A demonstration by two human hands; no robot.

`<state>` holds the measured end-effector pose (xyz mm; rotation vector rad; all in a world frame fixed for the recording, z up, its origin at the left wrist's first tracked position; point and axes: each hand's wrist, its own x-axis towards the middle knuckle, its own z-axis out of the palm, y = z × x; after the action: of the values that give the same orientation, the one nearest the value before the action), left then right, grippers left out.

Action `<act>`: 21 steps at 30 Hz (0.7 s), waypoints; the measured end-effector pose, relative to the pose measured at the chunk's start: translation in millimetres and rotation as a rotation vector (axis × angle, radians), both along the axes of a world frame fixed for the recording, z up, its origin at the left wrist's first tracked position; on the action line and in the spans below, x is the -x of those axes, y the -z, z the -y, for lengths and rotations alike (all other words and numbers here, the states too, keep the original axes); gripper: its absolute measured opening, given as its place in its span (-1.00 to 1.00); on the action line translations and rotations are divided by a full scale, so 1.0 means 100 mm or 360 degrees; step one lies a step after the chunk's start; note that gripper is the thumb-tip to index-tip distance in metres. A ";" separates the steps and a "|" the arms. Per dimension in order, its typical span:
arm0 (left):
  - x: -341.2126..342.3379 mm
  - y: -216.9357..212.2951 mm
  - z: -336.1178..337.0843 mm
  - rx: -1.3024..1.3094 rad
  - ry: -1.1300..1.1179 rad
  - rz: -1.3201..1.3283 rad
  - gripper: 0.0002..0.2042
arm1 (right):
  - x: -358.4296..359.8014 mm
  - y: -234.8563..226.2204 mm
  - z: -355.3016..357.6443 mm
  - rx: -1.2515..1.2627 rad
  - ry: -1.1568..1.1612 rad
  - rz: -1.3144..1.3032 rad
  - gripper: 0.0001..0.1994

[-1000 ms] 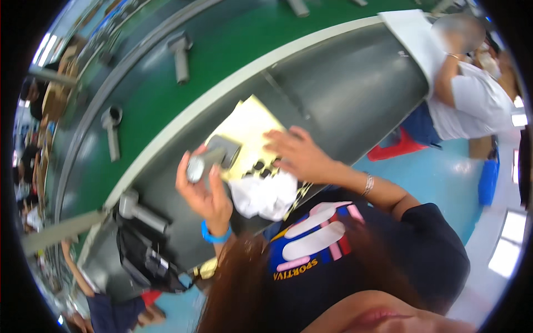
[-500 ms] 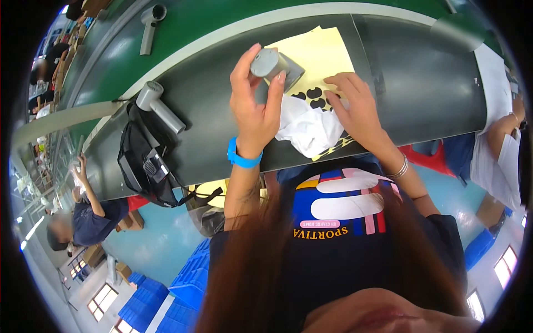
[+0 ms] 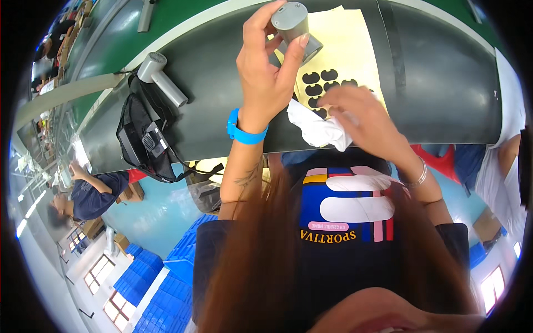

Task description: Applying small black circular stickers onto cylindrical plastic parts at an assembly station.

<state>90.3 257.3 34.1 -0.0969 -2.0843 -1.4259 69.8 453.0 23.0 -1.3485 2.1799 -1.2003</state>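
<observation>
My left hand [image 3: 266,66] is closed around a smooth grey device [image 3: 290,21] with a flat oval end turned up and a darker grey block below it. It holds the device above the far part of a pale yellow sheet [image 3: 352,39] on the dark work surface. Rows of black notched oval stickers [image 3: 313,90] lie on the sheet. My right hand [image 3: 361,114] hovers low over the near stickers, fingers bent and smeared by motion, so their grip does not show. Beside that hand, a crumpled white cloth [image 3: 316,129] lies across the near part of the sheet.
On the left lies a grey hair dryer [image 3: 162,79] beside a black mesh bag [image 3: 145,139] with straps over the edge. Another grey handle [image 3: 145,15] shows at the back. A co-worker [image 3: 94,191] sits at left; another person's arm [image 3: 508,161] is at right. Blue crates [image 3: 166,299] stand behind me.
The view has shifted, so the bench sits higher in the picture. Relative to the sheet, the cloth lies nearer me and more black stickers show. My left hand still holds the grey device.
</observation>
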 end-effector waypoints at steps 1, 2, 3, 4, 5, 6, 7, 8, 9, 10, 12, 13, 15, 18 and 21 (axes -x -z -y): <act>0.00 -0.01 -0.02 -0.0007 0.0006 0.0004 -0.55 | 0.04 0.02 0.03 0.0080 0.0321 0.0032 -0.85; -0.02 -0.03 -0.05 -0.0038 -0.0006 0.0026 -0.55 | 0.09 0.09 0.07 0.0102 0.0513 0.0139 -0.84; -0.02 -0.03 -0.06 -0.0071 -0.0014 0.0049 -0.55 | 0.12 0.17 0.11 0.0094 0.0523 0.0142 -0.84; 0.00 -0.02 -0.06 -0.0079 0.0002 0.0044 -0.55 | 0.15 0.24 0.13 0.0038 0.0643 0.0047 -0.84; 0.01 0.00 -0.04 -0.0051 -0.0008 0.0040 -0.54 | 0.17 0.31 0.15 -0.0020 0.0762 -0.0049 -0.84; -0.02 0.00 -0.03 -0.0013 -0.0038 0.0047 -0.53 | 0.13 0.38 0.19 0.0002 0.0785 -0.0141 -0.84; -0.04 0.00 -0.05 -0.0015 -0.0043 0.0052 -0.53 | 0.12 0.41 0.20 -0.0001 0.0780 -0.0137 -0.84; -0.07 -0.02 -0.07 -0.0084 -0.0060 0.0062 -0.52 | 0.11 0.43 0.22 0.0018 0.0769 -0.0147 -0.83; -0.09 -0.03 -0.11 -0.0159 -0.0079 0.0069 -0.51 | 0.11 0.44 0.22 0.0032 0.0757 -0.0161 -0.83; -0.10 -0.03 -0.14 -0.0167 -0.0085 0.0072 -0.51 | 0.11 0.43 0.21 0.0019 0.0749 -0.0124 -0.83; -0.12 -0.03 -0.20 -0.0267 0.0006 0.0034 -0.50 | 0.12 0.42 0.22 0.0035 0.0770 -0.0139 -0.84; -0.13 -0.01 -0.21 -0.0269 -0.0005 0.0039 -0.50 | 0.12 0.41 0.22 0.0059 0.0798 -0.0155 -0.84; -0.14 0.04 -0.23 -0.0199 -0.0017 0.0055 -0.50 | 0.13 0.40 0.22 0.0012 0.0793 -0.0115 -0.84; -0.15 0.06 -0.27 -0.0212 -0.0023 0.0018 -0.50 | 0.12 0.49 0.21 0.0043 0.0776 -0.0106 -0.83; -0.22 -0.05 -0.32 -0.0315 -0.0022 0.0087 -0.54 | 0.13 0.52 0.18 0.0182 0.0728 -0.0108 -0.83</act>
<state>112.5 289.8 39.1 0.0364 -1.9709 -1.6341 57.2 434.5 -29.2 -0.9649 2.5943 -1.4716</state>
